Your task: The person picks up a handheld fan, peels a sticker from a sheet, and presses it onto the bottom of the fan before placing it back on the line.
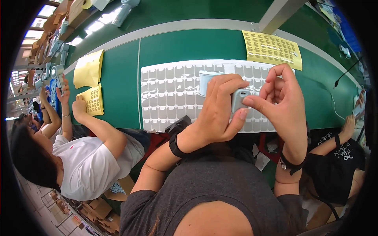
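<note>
My left hand [216, 110] is closed around the middle of a pale-blue handheld fan [238, 101]. The fan's round head shows to the left of my fingers, and the handle end, with a small slot in it, points right. The rest of the handle is hidden by my palm and fingers. At that end, the thumb tip of my right hand [281, 100] touches the handle. Its other fingers are loosely curled and apart from the thumb, with nothing visible in them. Beneath both hands lies a white sheet with rows of grey rounded pieces [169, 96].
A yellow label sheet [271, 49] lies at the far right of the green table [189, 43]. More yellow sheets [88, 69] lie at the left, near a co-worker in white [94, 161]. Another person in black [334, 165] sits at the right. A metal post [281, 17] rises at the back.
</note>
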`<state>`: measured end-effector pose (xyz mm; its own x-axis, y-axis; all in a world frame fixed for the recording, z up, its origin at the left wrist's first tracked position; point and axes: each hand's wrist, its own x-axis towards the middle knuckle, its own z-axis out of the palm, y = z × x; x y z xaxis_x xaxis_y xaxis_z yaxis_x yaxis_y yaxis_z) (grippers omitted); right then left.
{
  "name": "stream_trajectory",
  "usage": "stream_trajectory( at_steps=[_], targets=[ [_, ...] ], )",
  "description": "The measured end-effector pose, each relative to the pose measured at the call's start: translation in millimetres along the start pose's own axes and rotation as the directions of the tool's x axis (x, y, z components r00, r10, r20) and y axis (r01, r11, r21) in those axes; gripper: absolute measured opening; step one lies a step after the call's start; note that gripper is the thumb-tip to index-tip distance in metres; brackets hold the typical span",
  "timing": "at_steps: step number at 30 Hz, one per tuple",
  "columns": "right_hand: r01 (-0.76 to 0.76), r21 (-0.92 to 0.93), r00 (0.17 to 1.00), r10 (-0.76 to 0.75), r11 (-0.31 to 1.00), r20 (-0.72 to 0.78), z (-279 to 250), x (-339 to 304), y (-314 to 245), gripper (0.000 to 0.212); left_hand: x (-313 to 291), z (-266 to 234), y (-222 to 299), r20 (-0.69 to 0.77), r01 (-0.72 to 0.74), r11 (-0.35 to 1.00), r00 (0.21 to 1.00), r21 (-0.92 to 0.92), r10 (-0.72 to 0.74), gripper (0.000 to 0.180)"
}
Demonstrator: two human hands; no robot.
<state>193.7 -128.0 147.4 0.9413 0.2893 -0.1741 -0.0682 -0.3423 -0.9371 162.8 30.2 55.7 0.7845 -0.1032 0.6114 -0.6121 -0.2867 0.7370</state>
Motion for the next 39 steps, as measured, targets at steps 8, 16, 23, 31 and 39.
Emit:
stream_trajectory(
  at_steps=[8, 16, 23, 31, 39],
  targets=[
    [-0.205, 0.182, 0.952, 0.153, 0.962, 0.265, -11.6, 15.0, 13.7, 0.029, 16.7, -22.7, 11.9, 0.255, 0.115, 0.876, 0.932, 0.469, -0.258, 0.076],
    [0.259, 0.055, 0.966, -0.259, 0.964, -0.007, -28.0, 123.9, 45.2, 0.025, 85.7, -173.9, -91.3, -0.223, 0.467, 0.593, 0.87, 0.656, -0.439, 0.062],
    [0.413, -0.72, 0.815, -0.579, 0.557, 0.02, -7.3, 203.9, 95.0, 0.026, 111.9, -206.4, -215.6, -0.607, 0.622, -0.044, 0.743, 0.782, -0.281, 0.063],
    [0.43, -0.712, 0.758, -0.651, 0.556, -0.051, -1.0, 109.4, 90.5, 0.023, 115.0, -235.4, -226.6, -0.556, 0.734, 0.194, 0.635, 0.651, -0.536, 0.066],
    [0.342, -0.672, 0.787, -0.591, 0.657, -0.178, 22.7, 59.4, 125.4, 0.017, 138.3, -192.5, -189.4, -0.529, 0.311, 0.629, 0.827, 0.713, 0.191, 0.051]
  ],
)
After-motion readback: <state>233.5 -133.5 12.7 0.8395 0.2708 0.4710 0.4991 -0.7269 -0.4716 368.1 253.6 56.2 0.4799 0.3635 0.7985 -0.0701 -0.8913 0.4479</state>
